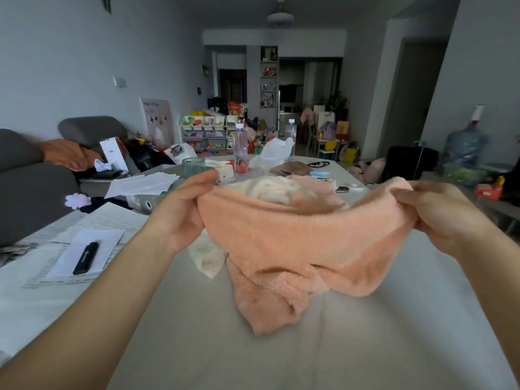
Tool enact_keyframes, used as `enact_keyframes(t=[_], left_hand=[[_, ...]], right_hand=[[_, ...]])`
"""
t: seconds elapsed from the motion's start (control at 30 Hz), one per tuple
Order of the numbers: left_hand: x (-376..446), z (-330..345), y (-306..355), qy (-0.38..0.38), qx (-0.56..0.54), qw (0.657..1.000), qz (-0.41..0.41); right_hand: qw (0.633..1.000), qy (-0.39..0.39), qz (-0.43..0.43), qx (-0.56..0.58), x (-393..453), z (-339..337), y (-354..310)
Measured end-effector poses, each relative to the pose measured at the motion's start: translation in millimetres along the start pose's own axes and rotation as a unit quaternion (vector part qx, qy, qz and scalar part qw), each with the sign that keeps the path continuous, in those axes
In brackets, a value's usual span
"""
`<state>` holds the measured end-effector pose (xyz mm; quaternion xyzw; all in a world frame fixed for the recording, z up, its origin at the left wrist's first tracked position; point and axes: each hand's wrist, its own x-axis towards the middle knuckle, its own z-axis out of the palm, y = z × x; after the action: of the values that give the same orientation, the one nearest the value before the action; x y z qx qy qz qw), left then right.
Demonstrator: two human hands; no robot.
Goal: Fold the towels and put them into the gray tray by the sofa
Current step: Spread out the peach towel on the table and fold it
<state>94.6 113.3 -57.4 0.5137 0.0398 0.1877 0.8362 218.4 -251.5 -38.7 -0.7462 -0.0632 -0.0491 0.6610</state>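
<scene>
both hands hold the peach towel point(304, 243) up over the desk point(365, 347) at centre frame: the left hand point(180, 212) pinches one top corner, the right hand point(441, 212) has its grip bunched round the other. the lower half lies crumpled on the desk, touching a cream towel point(270, 190) behind. the risk i see: lifting further may drag the cream one along, or the fold comes out crooked. i cannot pick out the gray tray.
</scene>
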Motion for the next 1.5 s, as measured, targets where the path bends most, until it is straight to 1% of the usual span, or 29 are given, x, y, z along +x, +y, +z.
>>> enact_keyframes(t=[0.1,0.17,0.23,0.3,0.37,0.43,0.5,0.53,0.57,0.6,0.67,0.73,0.77,0.87,0.9,0.97,1.0,1.03,1.07,1.1,1.13,1.17,1.23,1.27,1.3,1.37,1.4,1.43,1.5], left_hand=[[-7,-14,8,0.012,-0.042,0.998,0.034],[-10,-16,13,-0.01,-0.025,0.999,0.036],[-13,-11,17,-0.045,0.016,0.999,0.011],[-19,-6,18,-0.088,0.059,0.994,-0.028],[-27,-4,17,-0.136,0.125,0.98,-0.07],[-38,-5,7,-0.181,0.254,0.944,-0.109],[-48,-7,-7,-0.217,0.412,0.874,-0.14],[-53,-8,-12,-0.229,0.461,0.842,-0.16],[-57,-9,-17,-0.239,0.481,0.823,-0.186],[-60,-8,-21,-0.244,0.48,0.817,-0.209],[-61,-4,-28,-0.221,0.488,0.819,-0.207],[-55,2,-36,-0.168,0.542,0.81,-0.15],[-51,5,-41,-0.143,0.559,0.807,-0.124],[-38,12,-53,-0.108,0.537,0.83,-0.103],[-36,15,-58,-0.108,0.531,0.835,-0.093],[-31,19,-67,-0.108,0.554,0.824,-0.045],[-29,22,-71,-0.104,0.575,0.811,-0.013],[-26,24,-73,-0.098,0.598,0.795,0.017],[-24,27,-75,-0.093,0.619,0.779,0.037],[-23,32,-75,-0.09,0.629,0.771,0.05],[-22,36,-74,-0.091,0.614,0.783,0.049],[-21,40,-71,-0.085,0.564,0.821,0.028],[-25,47,-64,-0.088,0.354,0.927,-0.081],[-28,47,-60,-0.107,0.261,0.95,-0.138],[-30,43,-58,-0.144,0.209,0.952,-0.172],[-35,33,-59,-0.208,0.22,0.936,-0.182],[-36,25,-63,-0.214,0.268,0.927,-0.153],[-35,19,-66,-0.194,0.358,0.909,-0.094],[-28,5,-73,-0.104,0.553,0.826,0.026]], right_hand=[[0.999,0.02,0.015,0.038,-1,-8,13],[0.999,0.006,0.01,0.051,-1,-8,12],[0.997,-0.038,-0.015,0.058,-2,-5,3],[0.991,-0.106,-0.054,0.058,-9,-2,-3],[0.984,-0.142,-0.103,-0.023,-22,0,-2],[0.972,-0.158,-0.119,-0.127,-35,0,7],[0.962,-0.18,-0.105,-0.177,-45,-6,21],[0.961,-0.175,-0.099,-0.188,-49,-12,27],[0.964,-0.155,-0.094,-0.192,-52,-21,32],[0.97,-0.129,-0.085,-0.185,-55,-29,36],[0.98,-0.074,-0.055,-0.179,-55,-43,42],[0.97,-0.052,-0.013,-0.237,-53,-50,49],[0.957,-0.059,0.012,-0.284,-53,-52,52],[0.9,-0.088,0.058,-0.422,-59,-40,55],[0.88,-0.081,0.04,-0.466,-65,-31,55],[0.85,-0.07,-0.084,-0.516,-82,-4,53],[0.841,-0.101,-0.159,-0.508,-93,12,52],[0.834,-0.156,-0.209,-0.486,-103,28,51],[0.829,-0.209,-0.233,-0.463,-111,43,51],[0.826,-0.241,-0.244,-0.448,-116,55,53],[0.821,-0.253,-0.256,-0.443,-118,64,57],[0.812,-0.252,-0.28,-0.446,-119,69,60],[0.801,-0.223,-0.332,-0.445,-114,64,63],[0.806,-0.203,-0.326,-0.449,-108,54,63],[0.813,-0.175,-0.304,-0.465,-101,40,62],[0.814,-0.117,-0.234,-0.518,-87,11,59],[0.816,-0.1,-0.201,-0.533,-84,2,55],[0.827,-0.092,-0.188,-0.522,-85,1,50],[0.874,-0.109,-0.176,-0.439,-99,24,39]])
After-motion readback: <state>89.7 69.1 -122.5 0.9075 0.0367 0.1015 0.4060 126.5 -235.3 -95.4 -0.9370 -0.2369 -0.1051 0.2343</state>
